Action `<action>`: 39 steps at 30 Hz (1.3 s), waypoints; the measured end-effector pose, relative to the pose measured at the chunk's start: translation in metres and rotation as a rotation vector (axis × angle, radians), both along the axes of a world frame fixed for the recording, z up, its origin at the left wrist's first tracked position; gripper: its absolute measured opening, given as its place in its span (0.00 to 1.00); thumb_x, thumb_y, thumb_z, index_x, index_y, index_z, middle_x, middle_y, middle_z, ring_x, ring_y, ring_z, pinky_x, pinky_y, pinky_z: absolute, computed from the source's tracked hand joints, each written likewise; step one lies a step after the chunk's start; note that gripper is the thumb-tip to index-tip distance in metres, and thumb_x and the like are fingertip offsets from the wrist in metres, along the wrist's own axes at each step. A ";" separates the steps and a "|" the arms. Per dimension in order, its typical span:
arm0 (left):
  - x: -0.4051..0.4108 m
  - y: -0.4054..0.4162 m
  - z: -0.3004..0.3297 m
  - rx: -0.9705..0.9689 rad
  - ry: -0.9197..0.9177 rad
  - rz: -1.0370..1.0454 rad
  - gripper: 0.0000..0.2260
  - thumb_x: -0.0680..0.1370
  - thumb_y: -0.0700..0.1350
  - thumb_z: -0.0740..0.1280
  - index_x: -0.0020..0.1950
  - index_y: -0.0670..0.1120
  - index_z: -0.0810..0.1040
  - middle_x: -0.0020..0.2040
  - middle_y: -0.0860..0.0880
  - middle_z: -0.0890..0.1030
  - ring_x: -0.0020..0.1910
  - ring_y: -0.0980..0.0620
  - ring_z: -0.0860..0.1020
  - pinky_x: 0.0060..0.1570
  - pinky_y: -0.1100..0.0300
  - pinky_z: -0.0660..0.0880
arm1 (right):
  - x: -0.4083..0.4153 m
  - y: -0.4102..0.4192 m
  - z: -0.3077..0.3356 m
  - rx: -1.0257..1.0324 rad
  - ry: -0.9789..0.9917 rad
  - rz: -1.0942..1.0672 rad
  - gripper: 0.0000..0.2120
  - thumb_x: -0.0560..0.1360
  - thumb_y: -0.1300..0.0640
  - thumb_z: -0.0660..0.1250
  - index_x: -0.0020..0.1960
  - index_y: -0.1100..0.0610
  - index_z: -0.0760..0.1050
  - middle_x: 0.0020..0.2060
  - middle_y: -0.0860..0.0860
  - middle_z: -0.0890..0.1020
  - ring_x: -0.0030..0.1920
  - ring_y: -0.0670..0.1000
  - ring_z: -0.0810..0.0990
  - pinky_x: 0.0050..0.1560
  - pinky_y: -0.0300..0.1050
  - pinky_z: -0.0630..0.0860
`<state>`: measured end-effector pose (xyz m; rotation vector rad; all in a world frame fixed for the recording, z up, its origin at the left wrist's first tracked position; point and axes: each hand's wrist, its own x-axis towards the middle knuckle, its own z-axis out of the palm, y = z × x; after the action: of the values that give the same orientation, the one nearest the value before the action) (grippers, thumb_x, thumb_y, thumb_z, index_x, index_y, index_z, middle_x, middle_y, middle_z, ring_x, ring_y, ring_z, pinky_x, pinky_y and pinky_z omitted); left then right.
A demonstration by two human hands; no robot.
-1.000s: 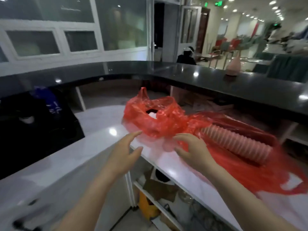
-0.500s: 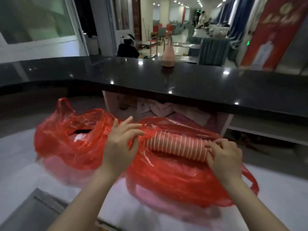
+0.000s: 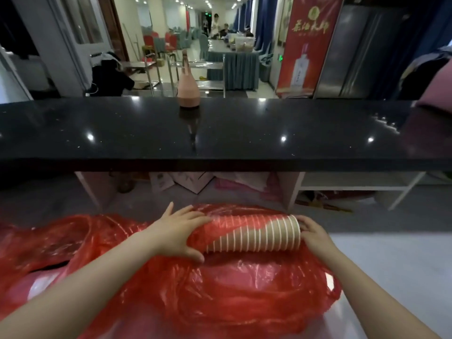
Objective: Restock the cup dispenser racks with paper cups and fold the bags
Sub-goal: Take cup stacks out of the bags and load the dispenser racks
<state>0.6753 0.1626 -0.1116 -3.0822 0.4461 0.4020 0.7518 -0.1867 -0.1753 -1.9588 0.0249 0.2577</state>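
**Head view: cup stack half out of red bag, both hands on it**

Head camera, looking forward and down over a pale work counter [image 3: 391, 260].

- Stack of paper cups [image 3: 256, 237] lies on its side on the counter, roughly crosswise to the viewer. Brown cups with white rims, nested. Right part of the stack is bare; left part is still inside the red plastic bag [image 3: 208, 294], seen through the film.
- Bag is crumpled and spread wide over the counter, from the far left edge of the view to just right of the stack. One handle loop [image 3: 332, 287] lies at the right, flat on the counter.
- Left hand [image 3: 178, 236]: curled over the bag where it covers the left end of the stack, thumb underneath on the near side, fingers over the top. Grips cups through the plastic.
- Right hand [image 3: 315, 234]: against the exposed right end of the stack, fingers touching the end cup. Whether they close around the rim or only press on it I cannot tell.
- Behind: raised black glossy counter [image 3: 244, 133] runs across the view; a pinkish bottle-shaped vase [image 3: 187, 90] stands upright on it, near centre-left.
- Under the black counter: open shelf space with boxes and papers, detail unclear.
- Background: hall with tables and chairs, red standing banner [image 3: 305, 45] at right.
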 end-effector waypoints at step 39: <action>0.045 0.032 -0.021 -0.522 -0.010 0.293 0.13 0.81 0.56 0.58 0.58 0.57 0.79 0.57 0.57 0.80 0.52 0.61 0.76 0.50 0.66 0.68 | -0.057 0.012 0.035 0.200 -0.229 -0.142 0.15 0.67 0.70 0.73 0.48 0.54 0.79 0.39 0.53 0.85 0.41 0.52 0.84 0.42 0.46 0.79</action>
<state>0.7199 0.1945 -0.1323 -3.6723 0.1038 0.3108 0.6945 -0.1750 -0.1403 -1.7669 -0.0115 -0.0569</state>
